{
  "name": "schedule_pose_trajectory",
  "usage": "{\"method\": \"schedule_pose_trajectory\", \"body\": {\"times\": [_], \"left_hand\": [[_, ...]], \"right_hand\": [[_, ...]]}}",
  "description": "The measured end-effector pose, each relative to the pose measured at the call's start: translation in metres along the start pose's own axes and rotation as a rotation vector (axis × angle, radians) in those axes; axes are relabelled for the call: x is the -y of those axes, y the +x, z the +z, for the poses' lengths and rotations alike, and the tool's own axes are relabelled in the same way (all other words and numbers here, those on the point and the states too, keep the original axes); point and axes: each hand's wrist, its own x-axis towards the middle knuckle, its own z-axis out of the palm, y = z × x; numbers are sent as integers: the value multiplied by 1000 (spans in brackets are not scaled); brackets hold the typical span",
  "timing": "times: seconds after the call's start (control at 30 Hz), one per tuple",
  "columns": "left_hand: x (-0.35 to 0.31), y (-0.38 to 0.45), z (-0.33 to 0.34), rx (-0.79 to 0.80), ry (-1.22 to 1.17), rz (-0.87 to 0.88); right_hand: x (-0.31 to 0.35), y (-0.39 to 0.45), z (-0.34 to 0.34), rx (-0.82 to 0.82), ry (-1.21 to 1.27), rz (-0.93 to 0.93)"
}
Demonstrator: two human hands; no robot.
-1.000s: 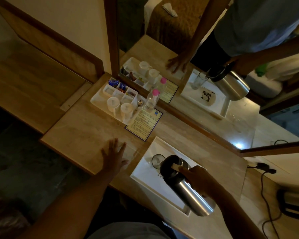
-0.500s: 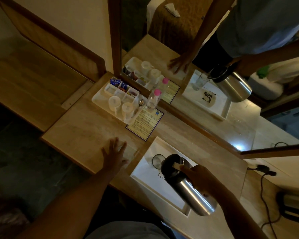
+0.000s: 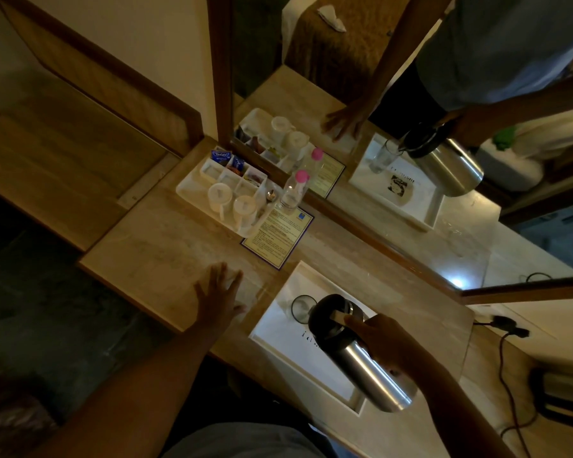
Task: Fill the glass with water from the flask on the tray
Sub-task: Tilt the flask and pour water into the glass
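Observation:
A steel flask (image 3: 368, 361) with a black top is tilted over the white tray (image 3: 291, 345), its spout above the rim of a clear glass (image 3: 302, 307). My right hand (image 3: 384, 342) is shut on the flask's handle, thumb on the lid lever. The glass stands upright at the tray's far left corner, partly hidden by the flask top. My left hand (image 3: 217, 300) lies flat with fingers spread on the marble counter, left of the tray. The water level is too dark to make out.
A white amenity tray (image 3: 192, 190) with two cups, tea sachets and a spoon stands at the back left. A pink-capped bottle (image 3: 293, 190) and a printed card (image 3: 278, 234) sit beside it. A mirror (image 3: 444, 209) lines the back. A kettle (image 3: 563, 398) with cord is at the right.
The flask has stayed tilted over the glass with barely any shift. My left hand has not moved on the counter.

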Motion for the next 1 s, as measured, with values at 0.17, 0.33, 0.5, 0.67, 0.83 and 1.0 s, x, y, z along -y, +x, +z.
{"method": "schedule_pose_trajectory", "body": {"times": [0.17,0.33,0.5,0.67,0.83,1.0], "left_hand": [[0,-1,0,-4,4,-3],[0,0,-1,-5,-5,-1],[0,0,0,-3,-15,-1],[0,0,-1,3,-25,-7],[-1,1,-1,10,-23,-10],[-1,1,-2,8,-23,-9]], "right_hand": [[1,0,0,1,1,-6],[1,0,-1,4,21,1],[1,2,0,4,-1,4],[0,3,0,18,-26,-1],[1,3,0,11,-14,15],[3,1,1,12,-5,20]]}}
